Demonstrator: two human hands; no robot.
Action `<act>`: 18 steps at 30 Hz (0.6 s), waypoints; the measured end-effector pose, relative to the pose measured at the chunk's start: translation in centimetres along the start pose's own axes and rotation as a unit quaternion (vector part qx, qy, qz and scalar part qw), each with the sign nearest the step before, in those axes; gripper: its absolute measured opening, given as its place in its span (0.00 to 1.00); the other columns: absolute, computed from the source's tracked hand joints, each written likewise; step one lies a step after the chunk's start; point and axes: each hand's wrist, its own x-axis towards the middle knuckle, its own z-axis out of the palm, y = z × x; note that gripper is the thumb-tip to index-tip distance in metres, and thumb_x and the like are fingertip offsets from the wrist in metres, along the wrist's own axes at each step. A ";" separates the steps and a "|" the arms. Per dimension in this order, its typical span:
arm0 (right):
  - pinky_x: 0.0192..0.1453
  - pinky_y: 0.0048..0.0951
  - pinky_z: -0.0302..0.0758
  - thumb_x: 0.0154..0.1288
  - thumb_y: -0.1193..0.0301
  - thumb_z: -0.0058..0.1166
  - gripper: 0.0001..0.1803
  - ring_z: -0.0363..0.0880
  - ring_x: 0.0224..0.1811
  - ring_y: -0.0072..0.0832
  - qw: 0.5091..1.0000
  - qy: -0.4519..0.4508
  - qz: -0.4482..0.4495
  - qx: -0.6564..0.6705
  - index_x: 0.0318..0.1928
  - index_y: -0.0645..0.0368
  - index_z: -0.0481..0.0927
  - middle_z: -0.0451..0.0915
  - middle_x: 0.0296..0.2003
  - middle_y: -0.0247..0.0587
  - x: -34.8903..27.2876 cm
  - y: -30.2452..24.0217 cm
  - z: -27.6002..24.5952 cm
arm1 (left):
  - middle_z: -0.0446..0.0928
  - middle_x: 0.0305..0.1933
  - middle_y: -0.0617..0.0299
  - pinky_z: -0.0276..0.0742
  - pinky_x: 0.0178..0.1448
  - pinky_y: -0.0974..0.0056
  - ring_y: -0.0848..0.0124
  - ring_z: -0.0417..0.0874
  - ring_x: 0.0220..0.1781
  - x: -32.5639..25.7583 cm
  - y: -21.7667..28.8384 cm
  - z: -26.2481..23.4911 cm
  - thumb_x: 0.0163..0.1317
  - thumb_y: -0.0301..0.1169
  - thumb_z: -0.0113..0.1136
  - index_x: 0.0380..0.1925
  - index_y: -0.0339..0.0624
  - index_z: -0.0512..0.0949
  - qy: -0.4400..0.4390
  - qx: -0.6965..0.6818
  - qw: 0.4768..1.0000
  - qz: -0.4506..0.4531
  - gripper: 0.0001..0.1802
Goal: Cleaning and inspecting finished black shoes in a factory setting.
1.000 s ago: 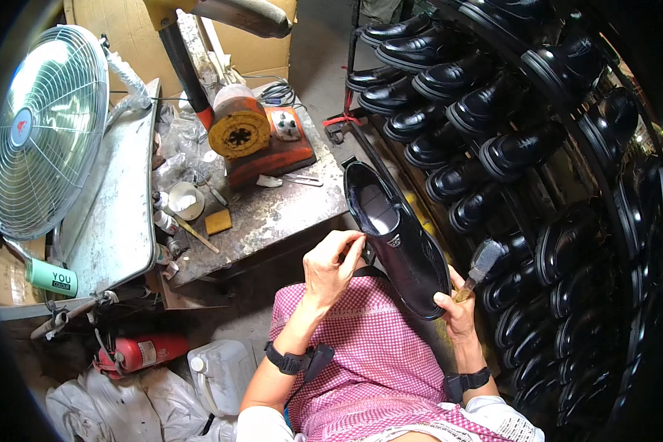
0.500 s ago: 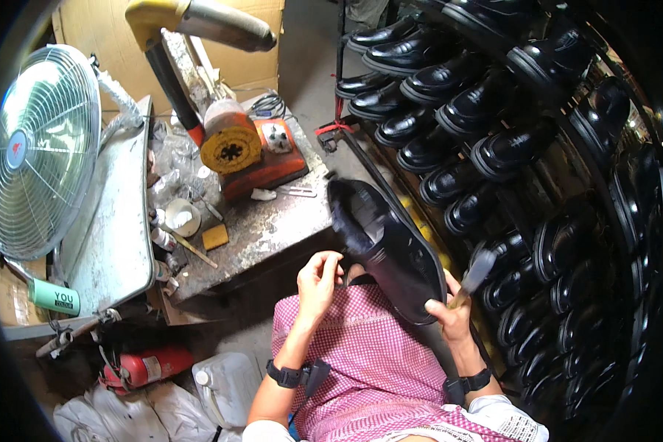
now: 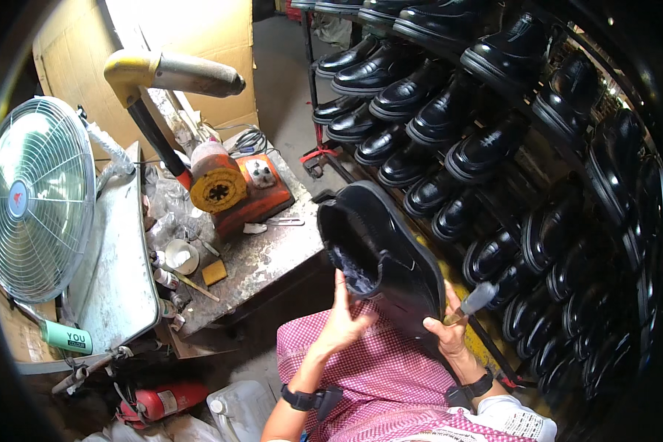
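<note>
A black shoe (image 3: 379, 254) is held sole-up over my lap, above a pink checked apron (image 3: 379, 376). My left hand (image 3: 340, 320) lies flat against the shoe's heel end, fingers stretched upward, supporting it. My right hand (image 3: 449, 331) grips the shoe's other edge and also holds a small brush (image 3: 473, 300) with a pale handle sticking out to the right. Both wrists wear dark bands.
A rack of several glossy black shoes (image 3: 449, 118) fills the right side. To the left stand a worn workbench (image 3: 261, 258) with an orange machine (image 3: 225, 188) and small pots, a table fan (image 3: 33, 195), a cardboard box (image 3: 177, 37). A red extinguisher (image 3: 155, 401) lies below.
The shoe has turned from opening-up to sole-up and risen toward me. My left hand slid from its top edge to its underside at the heel.
</note>
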 end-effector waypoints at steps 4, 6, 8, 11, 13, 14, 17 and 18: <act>0.42 0.24 0.68 0.47 0.66 0.63 0.43 0.70 0.39 0.24 0.992 -0.020 0.109 0.052 0.62 0.63 0.56 0.69 0.51 0.43 -0.9 1.8 -1.7 | 0.62 0.57 0.47 0.65 0.59 0.59 0.59 0.66 0.59 0.4 0.6 3.8 0.39 0.25 0.70 0.59 0.33 0.53 -0.066 -0.057 0.994 -0.069 0.48; 0.22 0.18 0.61 0.55 0.60 0.56 0.37 0.63 0.20 0.15 0.975 -0.015 0.191 0.111 0.62 0.61 0.57 0.73 0.46 0.41 -0.5 1.7 -2.0 | 0.63 0.55 0.46 0.66 0.58 0.58 0.56 0.67 0.57 0.3 -1.2 4.0 0.37 0.26 0.71 0.60 0.33 0.53 -0.017 0.093 0.992 0.082 0.49; 0.16 0.16 0.51 0.64 0.56 0.46 0.30 0.53 0.11 0.13 0.966 0.025 0.180 0.183 0.61 0.58 0.59 0.74 0.36 0.35 0.1 1.7 -2.1 | 0.66 0.53 0.42 0.69 0.55 0.58 0.48 0.69 0.55 0.7 -1.7 4.6 0.34 0.30 0.72 0.60 0.32 0.54 0.059 0.203 0.940 0.269 0.51; 0.14 0.18 0.52 0.62 0.59 0.52 0.21 0.55 0.11 0.13 0.979 0.094 0.021 -0.179 0.53 0.52 0.70 0.75 0.29 0.28 -0.6 3.4 -3.6 | 0.65 0.55 0.42 0.69 0.56 0.56 0.48 0.69 0.54 1.3 -0.3 4.8 0.36 0.33 0.71 0.60 0.33 0.55 0.011 0.317 0.889 0.331 0.50; 0.14 0.18 0.51 0.61 0.60 0.53 0.18 0.56 0.10 0.14 0.985 0.150 0.079 0.016 0.50 0.51 0.72 0.74 0.29 0.27 -0.5 4.4 -4.2 | 0.65 0.55 0.42 0.71 0.54 0.55 0.48 0.71 0.53 1.5 1.0 5.5 0.36 0.36 0.70 0.58 0.33 0.60 -0.019 0.343 0.884 0.318 0.47; 0.14 0.18 0.51 0.60 0.61 0.54 0.16 0.56 0.10 0.14 0.949 0.186 0.131 0.217 0.47 0.50 0.75 0.74 0.28 0.26 -0.6 4.8 -4.5 | 0.65 0.56 0.42 0.70 0.55 0.56 0.48 0.71 0.54 1.5 1.3 5.9 0.35 0.34 0.71 0.59 0.33 0.59 -0.039 0.344 0.885 0.310 0.48; 0.13 0.18 0.51 0.60 0.61 0.55 0.15 0.57 0.10 0.14 0.938 0.187 0.150 0.251 0.46 0.52 0.76 0.74 0.28 0.26 -1.1 4.7 -5.1 | 0.66 0.55 0.42 0.67 0.58 0.59 0.49 0.70 0.56 2.8 1.6 6.5 0.34 0.30 0.72 0.58 0.32 0.59 -0.096 0.306 0.893 0.316 0.48; 0.13 0.19 0.51 0.60 0.64 0.52 0.11 0.56 0.09 0.14 0.936 0.192 0.155 0.249 0.42 0.53 0.75 0.75 0.26 0.30 -1.3 4.7 -5.1 | 0.66 0.56 0.39 0.67 0.59 0.58 0.49 0.69 0.57 3.5 2.0 6.6 0.34 0.33 0.71 0.57 0.33 0.63 -0.114 0.279 0.901 0.311 0.46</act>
